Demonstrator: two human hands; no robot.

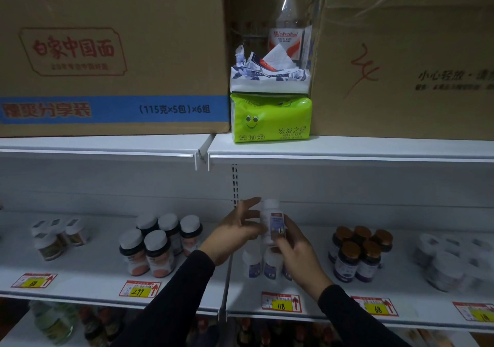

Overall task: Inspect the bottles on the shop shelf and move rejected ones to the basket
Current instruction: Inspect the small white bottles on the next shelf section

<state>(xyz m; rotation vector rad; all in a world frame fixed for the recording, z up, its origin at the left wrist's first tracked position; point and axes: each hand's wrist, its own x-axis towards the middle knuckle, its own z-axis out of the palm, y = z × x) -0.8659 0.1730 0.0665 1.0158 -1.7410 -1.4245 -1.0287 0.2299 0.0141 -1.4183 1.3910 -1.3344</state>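
Fingers of my right hand (295, 250) pinch a small white plastic bottle (272, 221) upright. My left hand (235, 229) spreads beside it, above the white metal shelf (160, 274).

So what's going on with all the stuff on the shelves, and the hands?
Small white bottle with purple label: lifted, upright, cap on.
Right hand: grip around that bottle.
Left hand: fingers straight, touching the bottle's side.
Clear plastic water bottle: upright, capped.
Blue-flowered tissue pack: torn open, tissue poking out.
Green tissue pack: sealed.
White-capped orange bottles: standing, capped.
Brown-capped dark bottles: standing, capped.
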